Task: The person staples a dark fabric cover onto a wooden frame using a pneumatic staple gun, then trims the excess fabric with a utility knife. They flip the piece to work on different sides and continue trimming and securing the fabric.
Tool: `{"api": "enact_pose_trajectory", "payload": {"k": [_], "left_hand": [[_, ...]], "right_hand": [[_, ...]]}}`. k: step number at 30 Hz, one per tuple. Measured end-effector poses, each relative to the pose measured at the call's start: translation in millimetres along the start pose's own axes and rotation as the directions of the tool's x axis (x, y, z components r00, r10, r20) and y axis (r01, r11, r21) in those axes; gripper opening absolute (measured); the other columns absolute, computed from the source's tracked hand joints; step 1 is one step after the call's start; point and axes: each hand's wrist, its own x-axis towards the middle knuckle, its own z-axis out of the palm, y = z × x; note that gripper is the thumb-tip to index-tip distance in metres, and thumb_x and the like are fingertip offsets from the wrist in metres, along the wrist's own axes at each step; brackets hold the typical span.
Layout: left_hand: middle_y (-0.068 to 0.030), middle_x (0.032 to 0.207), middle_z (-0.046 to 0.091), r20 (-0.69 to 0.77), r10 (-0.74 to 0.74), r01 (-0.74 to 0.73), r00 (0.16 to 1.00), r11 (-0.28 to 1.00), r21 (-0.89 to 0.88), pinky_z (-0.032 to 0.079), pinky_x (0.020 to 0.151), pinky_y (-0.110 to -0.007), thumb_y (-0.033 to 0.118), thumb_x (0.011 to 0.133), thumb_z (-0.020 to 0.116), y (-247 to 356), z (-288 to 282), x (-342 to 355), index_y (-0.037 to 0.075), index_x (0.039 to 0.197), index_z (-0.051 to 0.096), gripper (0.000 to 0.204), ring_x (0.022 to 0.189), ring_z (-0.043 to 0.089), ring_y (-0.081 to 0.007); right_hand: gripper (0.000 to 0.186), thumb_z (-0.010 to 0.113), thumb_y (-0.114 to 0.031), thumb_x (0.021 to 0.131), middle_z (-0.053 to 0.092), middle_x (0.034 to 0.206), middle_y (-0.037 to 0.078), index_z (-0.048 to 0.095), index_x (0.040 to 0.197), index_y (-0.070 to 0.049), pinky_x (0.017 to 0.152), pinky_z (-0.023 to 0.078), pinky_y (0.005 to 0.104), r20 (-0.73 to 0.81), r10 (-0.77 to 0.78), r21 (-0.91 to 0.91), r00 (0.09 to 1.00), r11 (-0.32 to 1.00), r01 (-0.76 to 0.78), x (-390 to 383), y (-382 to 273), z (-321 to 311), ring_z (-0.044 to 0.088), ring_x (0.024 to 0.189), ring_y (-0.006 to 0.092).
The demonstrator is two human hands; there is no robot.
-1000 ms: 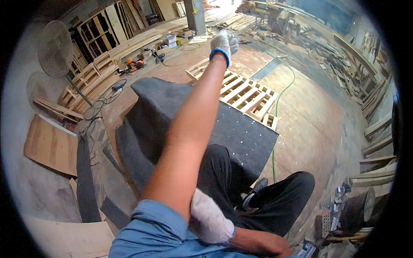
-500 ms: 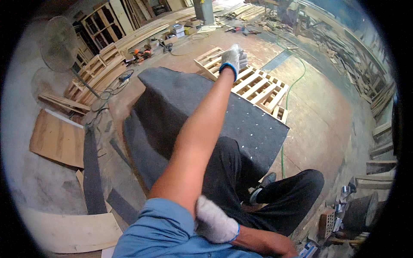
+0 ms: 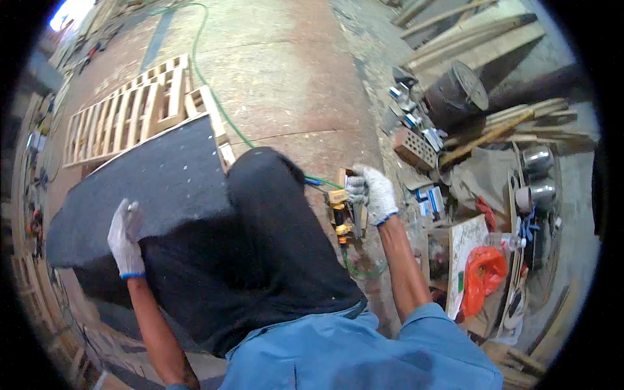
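**Yellow tool beside right hand**

The tool (image 3: pixel 339 218) is set on the floor (image 3: pixel 305 71) beside the right hand (image 3: pixel 375 195), whose fingers are curled; whether it is grasped cannot be told. The left hand (image 3: pixel 125 240) is held loosely bent above the black sheet (image 3: pixel 175 179); whether anything is pinched cannot be told. The tool is judged stiff and fairly heavy, best taken by its body; the sheet, soft, best taken by an edge. Counted: one tool, one sheet, one brick (image 3: pixel 415 149), two hands.
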Motion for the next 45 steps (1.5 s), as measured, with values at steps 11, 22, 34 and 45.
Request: {"api": "enact_pose_trajectory", "payload": {"k": [11,22,34,45], "left_hand": [[-0.0139,0.130,0.065,-0.041,0.008,0.006,0.999,0.942,0.334,0.052,0.099,-0.037,0.033,0.106,0.048,5.3,16.3,4.6,0.001,0.141,0.055,0.048,0.115,0.064,-0.0229],[-0.0126,0.119,0.070,-0.175,-0.017,0.096,0.984,0.887,0.452,0.050,0.097,-0.035,0.026,0.105,0.051,64.9,77.1,-46.5,-0.004,0.129,0.064,0.040,0.108,0.067,-0.0214],[-0.0154,0.119,0.073,0.067,-0.150,0.134,0.986,0.969,0.208,0.046,0.107,-0.036,0.038,0.106,0.049,86.6,157.6,-113.8,-0.006,0.132,0.060,0.052,0.115,0.067,-0.0243],[-0.0281,0.132,0.061,0.000,-0.190,0.188,0.982,0.969,-0.158,0.042,0.111,-0.052,0.048,0.092,0.067,103.4,144.6,-120.6,-0.012,0.136,0.052,0.076,0.120,0.063,-0.0397]], "right_hand": [[0.020,0.055,-0.024,0.095,0.066,0.076,0.011,0.066,0.089,-0.008,0.053,0.050,0.0447,0.241,0.037,-0.645,0.970,0.753,0.131,184.9,249.9,-61.9,0.063,0.061,0.0290],[0.040,0.058,-0.038,0.088,0.068,0.099,0.026,0.055,0.112,-0.007,0.079,0.049,0.0538,0.052,0.028,-0.928,0.998,0.371,0.038,273.6,310.7,72.9,0.065,0.092,0.0481],[0.042,0.055,-0.041,0.092,0.067,0.091,0.024,0.064,0.108,-0.003,0.075,0.051,0.0499,0.020,0.051,-0.983,0.998,0.183,0.010,268.6,298.9,66.9,0.065,0.087,0.0419],[0.036,0.053,-0.036,0.096,0.065,0.081,0.018,0.065,0.099,-0.003,0.067,0.050,0.0438,0.053,0.022,-0.980,0.998,0.192,0.048,235.1,299.7,47.1,0.063,0.074,0.0336]]}}
